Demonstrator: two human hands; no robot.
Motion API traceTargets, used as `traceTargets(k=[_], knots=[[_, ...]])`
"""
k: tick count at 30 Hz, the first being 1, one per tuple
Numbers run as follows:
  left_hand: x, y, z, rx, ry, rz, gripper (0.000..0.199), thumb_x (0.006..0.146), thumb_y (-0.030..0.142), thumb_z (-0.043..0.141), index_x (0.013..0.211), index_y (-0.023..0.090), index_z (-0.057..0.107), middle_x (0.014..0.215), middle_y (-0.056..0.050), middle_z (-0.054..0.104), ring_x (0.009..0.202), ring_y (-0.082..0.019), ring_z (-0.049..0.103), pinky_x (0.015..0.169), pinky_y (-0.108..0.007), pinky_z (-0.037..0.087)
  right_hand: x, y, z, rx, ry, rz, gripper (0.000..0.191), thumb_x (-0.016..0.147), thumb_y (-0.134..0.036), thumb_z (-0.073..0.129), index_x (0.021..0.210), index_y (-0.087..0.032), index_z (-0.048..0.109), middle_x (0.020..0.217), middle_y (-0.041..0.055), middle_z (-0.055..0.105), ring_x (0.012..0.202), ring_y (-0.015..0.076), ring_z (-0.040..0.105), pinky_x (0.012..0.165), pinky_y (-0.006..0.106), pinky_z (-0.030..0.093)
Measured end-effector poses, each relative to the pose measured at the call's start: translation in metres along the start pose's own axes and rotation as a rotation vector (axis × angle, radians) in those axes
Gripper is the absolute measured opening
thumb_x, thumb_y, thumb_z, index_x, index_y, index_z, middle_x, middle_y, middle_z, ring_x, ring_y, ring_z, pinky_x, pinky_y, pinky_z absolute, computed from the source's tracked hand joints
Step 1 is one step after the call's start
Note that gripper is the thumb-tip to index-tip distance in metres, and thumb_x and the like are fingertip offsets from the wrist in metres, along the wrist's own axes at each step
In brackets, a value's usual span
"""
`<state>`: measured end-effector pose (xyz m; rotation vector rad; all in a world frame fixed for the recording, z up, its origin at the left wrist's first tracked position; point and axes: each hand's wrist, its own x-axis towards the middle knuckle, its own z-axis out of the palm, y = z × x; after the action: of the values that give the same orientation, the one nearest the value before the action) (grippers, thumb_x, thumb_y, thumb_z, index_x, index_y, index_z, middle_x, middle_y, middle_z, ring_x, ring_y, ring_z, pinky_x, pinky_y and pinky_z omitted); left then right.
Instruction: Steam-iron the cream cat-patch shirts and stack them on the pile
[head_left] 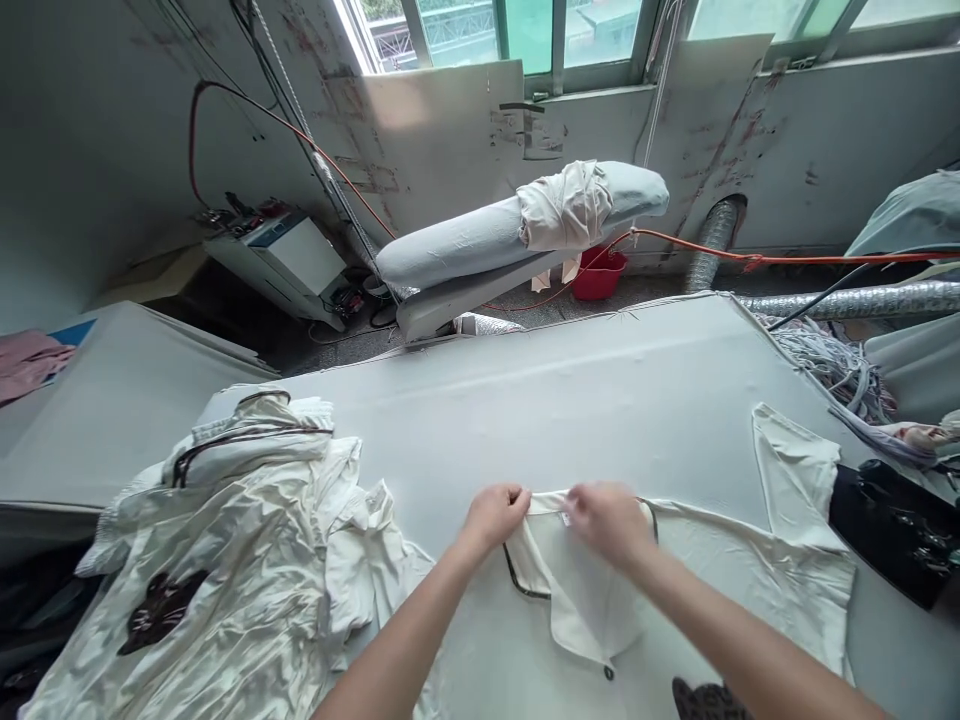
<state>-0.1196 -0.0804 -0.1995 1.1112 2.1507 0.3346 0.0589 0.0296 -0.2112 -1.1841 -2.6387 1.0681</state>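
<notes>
A cream shirt [720,570] with dark piping and a dark printed motif lies spread on the padded table. At the far edge of its collar [551,500], my left hand [496,515] pinches the fabric between thumb and fingers. My right hand [611,520], a little blurred, is closed on the same collar edge, beside a small white label. Below the hands a pointed flap of cloth [600,615] hangs down, with a small dark ring at its tip. To the left is a rumpled heap of similar cream shirts [247,540], one bearing a dark print.
Behind the pale table [570,390] stands a padded ironing arm [457,240] with cloth wrapped around it. A red bucket [600,275] sits on the floor behind. At the right edge lies a black object [892,530]; an orange hose [810,258] crosses above the table's far side.
</notes>
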Motion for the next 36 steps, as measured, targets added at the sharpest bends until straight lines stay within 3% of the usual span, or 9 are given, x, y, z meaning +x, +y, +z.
traceTargets(k=[3, 7, 10, 13, 16, 20, 26, 31, 36], knots=[[-0.019, -0.028, 0.006, 0.082, 0.133, 0.011, 0.037, 0.097, 0.044, 0.04, 0.08, 0.019, 0.061, 0.068, -0.001, 0.059, 0.064, -0.016, 0.052, 0.061, -0.027, 0.025, 0.002, -0.047, 0.044, 0.115, -0.203, 0.007, 0.025, 0.082, -0.038, 0.064, 0.066, -0.019, 0.066, 0.059, 0.0002, 0.061, 0.055, 0.0126, 0.051, 0.056, 0.025, 0.033], [-0.045, -0.064, 0.006, 0.192, 0.306, 0.16, 0.034, 0.094, 0.048, 0.047, 0.084, 0.02, 0.063, 0.077, -0.004, 0.064, 0.076, -0.02, 0.059, 0.077, -0.031, 0.035, -0.013, -0.059, 0.061, 0.297, -0.171, 0.027, 0.034, 0.099, -0.04, 0.042, 0.09, -0.021, 0.07, 0.083, 0.0014, 0.07, 0.074, 0.0126, 0.061, 0.065, 0.023, 0.043], [-0.033, -0.025, 0.016, -0.038, 0.332, 0.207, 0.041, 0.098, 0.047, 0.037, 0.087, 0.02, 0.066, 0.083, -0.006, 0.065, 0.082, -0.019, 0.059, 0.08, -0.03, 0.038, -0.052, -0.029, 0.045, 0.39, 0.169, -0.105, 0.025, 0.099, -0.035, 0.045, 0.111, -0.024, 0.064, 0.109, 0.0046, 0.067, 0.1, 0.0155, 0.063, 0.085, 0.027, 0.05], [-0.001, 0.054, 0.049, -0.358, -0.056, 0.069, 0.053, 0.097, 0.056, 0.035, 0.071, 0.018, 0.062, 0.063, -0.003, 0.057, 0.062, -0.016, 0.052, 0.063, -0.027, 0.037, -0.096, 0.018, 0.034, 0.165, 0.507, -0.26, 0.019, 0.095, -0.022, 0.049, 0.111, -0.023, 0.06, 0.113, 0.0082, 0.062, 0.109, 0.0199, 0.058, 0.094, 0.035, 0.049], [0.028, 0.111, 0.08, -0.474, -0.227, -0.067, 0.05, 0.096, 0.052, 0.039, 0.061, 0.018, 0.052, 0.05, 0.001, 0.043, 0.051, -0.014, 0.041, 0.055, -0.027, 0.032, -0.119, 0.062, 0.033, -0.098, 0.55, -0.289, 0.018, 0.094, -0.021, 0.052, 0.111, -0.023, 0.058, 0.108, 0.0072, 0.062, 0.101, 0.0206, 0.059, 0.087, 0.035, 0.05], [0.045, 0.121, 0.082, -0.414, -0.03, -0.116, 0.046, 0.096, 0.042, 0.04, 0.058, 0.017, 0.046, 0.056, 0.001, 0.043, 0.059, -0.012, 0.042, 0.06, -0.026, 0.029, -0.113, 0.079, 0.027, -0.213, 0.569, -0.181, 0.031, 0.094, -0.023, 0.049, 0.124, -0.023, 0.056, 0.116, 0.0099, 0.061, 0.105, 0.022, 0.058, 0.085, 0.035, 0.049], [0.046, 0.127, 0.074, -0.364, -0.179, -0.262, 0.051, 0.093, 0.053, 0.043, 0.055, 0.018, 0.047, 0.048, 0.001, 0.042, 0.045, -0.012, 0.039, 0.051, -0.027, 0.031, -0.085, 0.087, 0.008, -0.18, 0.527, -0.32, 0.026, 0.094, -0.019, 0.047, 0.111, -0.023, 0.067, 0.123, 0.0063, 0.063, 0.12, 0.0211, 0.053, 0.097, 0.035, 0.04], [0.045, 0.134, 0.082, -0.381, -0.036, -0.275, 0.044, 0.095, 0.043, 0.039, 0.057, 0.02, 0.035, 0.05, 0.004, 0.032, 0.046, -0.011, 0.031, 0.051, -0.026, 0.027, -0.099, 0.157, -0.036, -0.388, 0.608, -0.184, 0.03, 0.097, -0.022, 0.046, 0.12, -0.021, 0.065, 0.133, 0.006, 0.061, 0.125, 0.0222, 0.052, 0.107, 0.039, 0.035], [0.04, 0.129, 0.083, -0.361, 0.086, -0.248, 0.052, 0.092, 0.047, 0.049, 0.051, 0.02, 0.032, 0.048, 0.002, 0.032, 0.049, -0.012, 0.031, 0.054, -0.027, 0.023, -0.118, 0.226, -0.145, -0.476, 0.654, -0.263, 0.043, 0.097, -0.036, 0.04, 0.126, -0.012, 0.062, 0.142, 0.0129, 0.054, 0.138, 0.0266, 0.044, 0.117, 0.044, 0.032]])
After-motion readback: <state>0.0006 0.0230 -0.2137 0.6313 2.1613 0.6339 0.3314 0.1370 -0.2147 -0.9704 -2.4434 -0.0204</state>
